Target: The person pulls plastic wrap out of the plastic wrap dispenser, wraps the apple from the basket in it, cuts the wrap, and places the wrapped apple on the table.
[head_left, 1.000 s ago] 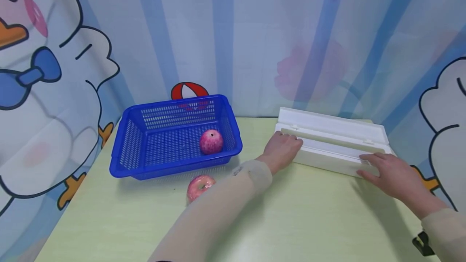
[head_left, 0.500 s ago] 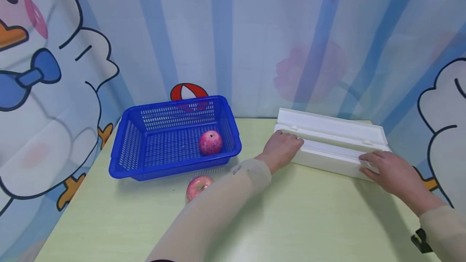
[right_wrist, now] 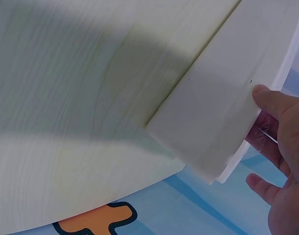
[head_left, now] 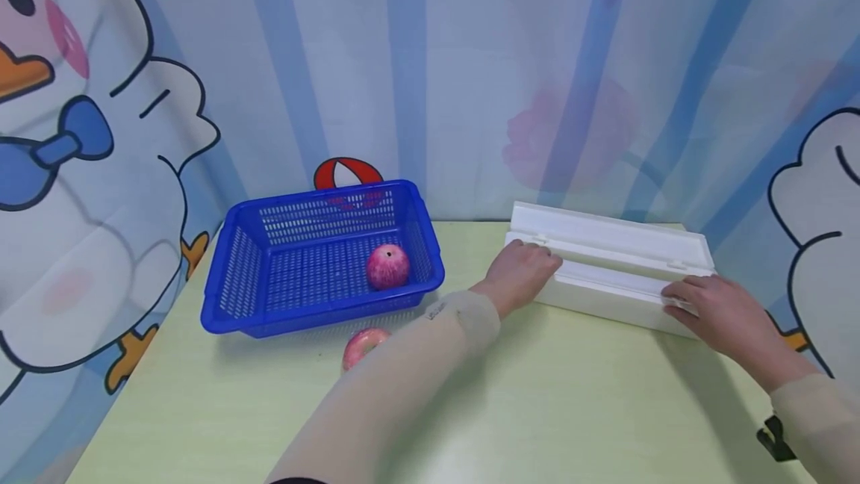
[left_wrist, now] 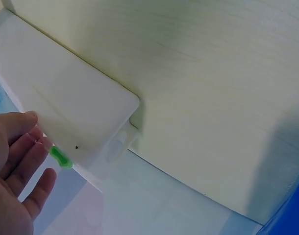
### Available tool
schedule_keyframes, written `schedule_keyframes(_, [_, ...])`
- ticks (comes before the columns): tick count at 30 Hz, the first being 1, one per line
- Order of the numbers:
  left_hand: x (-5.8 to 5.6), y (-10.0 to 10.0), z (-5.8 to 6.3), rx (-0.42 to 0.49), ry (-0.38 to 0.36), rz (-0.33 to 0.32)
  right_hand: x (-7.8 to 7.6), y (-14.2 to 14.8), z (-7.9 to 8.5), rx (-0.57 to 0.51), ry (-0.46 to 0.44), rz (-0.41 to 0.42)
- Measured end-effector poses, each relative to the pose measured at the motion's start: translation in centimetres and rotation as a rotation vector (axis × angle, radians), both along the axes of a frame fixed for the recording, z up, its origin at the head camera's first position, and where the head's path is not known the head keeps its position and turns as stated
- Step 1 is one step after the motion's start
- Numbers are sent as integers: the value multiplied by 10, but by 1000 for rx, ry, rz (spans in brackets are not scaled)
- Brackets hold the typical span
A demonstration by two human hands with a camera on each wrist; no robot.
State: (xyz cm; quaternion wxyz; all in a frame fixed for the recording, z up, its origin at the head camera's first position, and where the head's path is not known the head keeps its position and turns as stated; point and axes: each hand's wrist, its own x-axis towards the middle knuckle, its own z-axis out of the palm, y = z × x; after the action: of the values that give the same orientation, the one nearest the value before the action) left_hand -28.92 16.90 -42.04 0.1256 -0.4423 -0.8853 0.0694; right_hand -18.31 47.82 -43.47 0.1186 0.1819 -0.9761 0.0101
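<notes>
A long white plastic-wrap dispenser (head_left: 605, 297) lies at the right rear of the table, its lid (head_left: 611, 234) raised behind it. My left hand (head_left: 520, 271) is at its left end and my right hand (head_left: 722, 316) at its right end, both along the front edge. Glints of clear plastic wrap (right_wrist: 261, 133) show at the fingers; each thumb and forefinger pinch it by the rim. Beside the left fingertips sits a small green piece (left_wrist: 60, 157). The inside of the dispenser is mostly hidden.
To the left stands a blue perforated basket (head_left: 322, 312) holding one red apple (head_left: 387, 267). Another apple (head_left: 359, 346) lies on the table before it, partly covered by the left sleeve (head_left: 390, 387). A printed curtain (head_left: 463, 95) hangs just behind the table's back edge.
Both hands stay at the dispenser with almost no movement. The whole scene has slid slightly down in the head view, and the left sleeve covers more of the apple on the table.
</notes>
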Motion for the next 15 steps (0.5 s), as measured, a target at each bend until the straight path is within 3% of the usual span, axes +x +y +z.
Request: schedule_keyframes(15, [-3, 3, 1, 26, -40, 10, 2, 0, -2, -10, 83, 30])
